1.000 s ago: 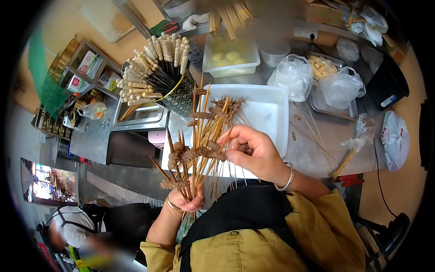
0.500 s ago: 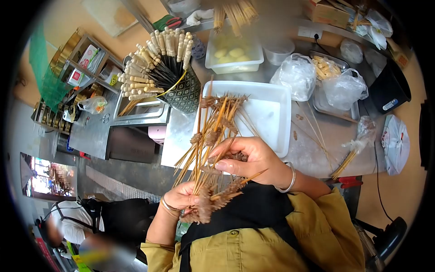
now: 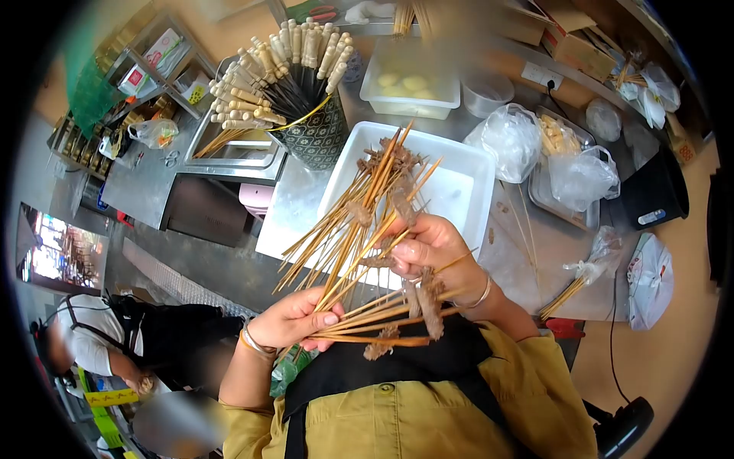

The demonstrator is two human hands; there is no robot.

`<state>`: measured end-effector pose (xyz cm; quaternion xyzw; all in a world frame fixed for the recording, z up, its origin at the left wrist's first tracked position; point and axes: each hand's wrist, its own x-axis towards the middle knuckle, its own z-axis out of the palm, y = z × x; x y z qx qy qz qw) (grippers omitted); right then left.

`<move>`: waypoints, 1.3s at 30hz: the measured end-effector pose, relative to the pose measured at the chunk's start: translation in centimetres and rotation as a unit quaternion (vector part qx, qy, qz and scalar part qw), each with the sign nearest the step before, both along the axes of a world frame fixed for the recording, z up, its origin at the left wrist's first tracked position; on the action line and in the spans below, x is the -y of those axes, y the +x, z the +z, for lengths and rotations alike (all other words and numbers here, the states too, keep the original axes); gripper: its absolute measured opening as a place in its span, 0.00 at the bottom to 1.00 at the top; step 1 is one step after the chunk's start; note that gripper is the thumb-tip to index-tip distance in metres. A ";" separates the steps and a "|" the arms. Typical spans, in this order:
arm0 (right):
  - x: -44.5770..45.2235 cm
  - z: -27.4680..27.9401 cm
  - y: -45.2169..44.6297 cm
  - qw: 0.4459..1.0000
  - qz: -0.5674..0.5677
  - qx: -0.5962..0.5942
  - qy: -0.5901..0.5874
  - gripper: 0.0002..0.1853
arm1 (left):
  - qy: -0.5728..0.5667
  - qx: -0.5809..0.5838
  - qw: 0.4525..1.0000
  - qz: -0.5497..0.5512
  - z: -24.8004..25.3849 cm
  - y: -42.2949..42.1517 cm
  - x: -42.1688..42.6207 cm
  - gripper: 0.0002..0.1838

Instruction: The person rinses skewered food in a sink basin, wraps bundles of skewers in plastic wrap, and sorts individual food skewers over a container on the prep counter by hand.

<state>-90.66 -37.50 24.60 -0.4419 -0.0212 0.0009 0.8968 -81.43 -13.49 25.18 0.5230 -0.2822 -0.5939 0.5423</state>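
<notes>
My left hand [image 3: 294, 320] is closed around the bare stick ends of several bamboo meat skewers [image 3: 375, 325], which fan out toward the right. Brown meat pieces [image 3: 432, 310] show at their far ends. My right hand [image 3: 434, 249] is closed with fingertips on meat skewers, close to the meat; which sticks it grips is partly hidden. Beyond both hands, a heap of more meat skewers [image 3: 317, 229] rests over the left part of a white plastic tray [image 3: 480, 164], sticks pointing toward me.
A patterned bucket [image 3: 317, 141] of wooden-handled black skewers stands behind on the left. Further back is a tub [image 3: 413, 107] of pale pieces in liquid. Plastic bags [image 3: 508, 145], loose sticks [image 3: 527, 222] and a black bin [image 3: 654, 187] are right. A person [image 3: 107, 336] is at lower left.
The skewers in my left hand have swung from pointing meat-down by my apron to fanning rightward. My right hand's fingers have shifted on the meat skewers. The view has turned slightly.
</notes>
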 end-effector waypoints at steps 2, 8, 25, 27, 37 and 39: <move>0.0 -0.5 0.2 1.000 -0.003 -0.007 0.004 0.12 | -0.002 -0.001 1.000 0.006 0.1 -0.2 0.2 0.06; -0.2 -1.0 0.1 0.997 -0.068 -0.005 -0.033 0.10 | 0.004 -0.003 1.000 -0.002 0.2 -0.4 0.7 0.06; 4.6 -3.9 -2.6 0.989 -0.140 0.031 0.035 0.07 | 0.036 0.015 0.998 -0.044 -0.7 0.4 2.6 0.07; 2.6 -2.5 -3.2 0.995 -0.100 -0.019 0.006 0.07 | 0.039 0.022 0.997 -0.056 -0.7 0.4 3.0 0.07; 2.7 -1.5 -3.5 0.959 -0.082 -0.056 -0.267 0.13 | 0.063 0.003 0.992 -0.110 -1.0 0.5 4.1 0.08; 2.3 -1.8 -3.4 0.972 -0.053 -0.017 -0.228 0.13 | 0.103 0.040 0.984 -0.139 -0.2 0.5 4.4 0.07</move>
